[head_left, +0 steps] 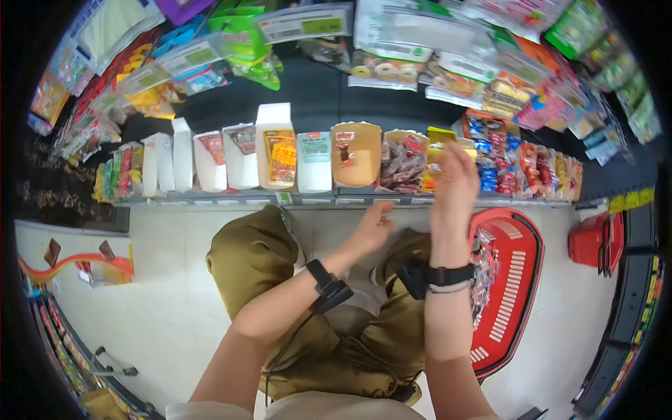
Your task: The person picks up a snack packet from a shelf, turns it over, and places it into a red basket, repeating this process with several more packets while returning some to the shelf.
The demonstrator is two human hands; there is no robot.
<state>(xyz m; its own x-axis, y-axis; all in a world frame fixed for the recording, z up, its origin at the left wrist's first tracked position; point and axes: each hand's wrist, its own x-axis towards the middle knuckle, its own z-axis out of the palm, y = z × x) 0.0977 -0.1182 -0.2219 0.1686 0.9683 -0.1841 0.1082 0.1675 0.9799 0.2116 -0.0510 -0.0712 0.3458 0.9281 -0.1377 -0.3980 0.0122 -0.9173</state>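
My right hand [453, 178] is raised in front of a yellow display box [441, 134] on the low shelf. Its fingers point up, somewhat blurred, and I see nothing held in them. Lower and further left, my left hand [374, 227] hovers above my knees, fingers loosely bent and apart, with no item visible in it. Beside the yellow box stands a carton of dark wrapped sweets [404, 161]. A brown, nearly bare carton [355, 171] is left of that. Blue and red wrapped snacks [495, 150] lie to the right of my right hand.
A red shopping basket [507, 294] with clear-wrapped packets [483, 269] stands on the floor by my right forearm. More white cartons [210, 168] line the shelf leftward. Bagged sweets [385, 68] hang above. Another red basket [595, 241] is further right.
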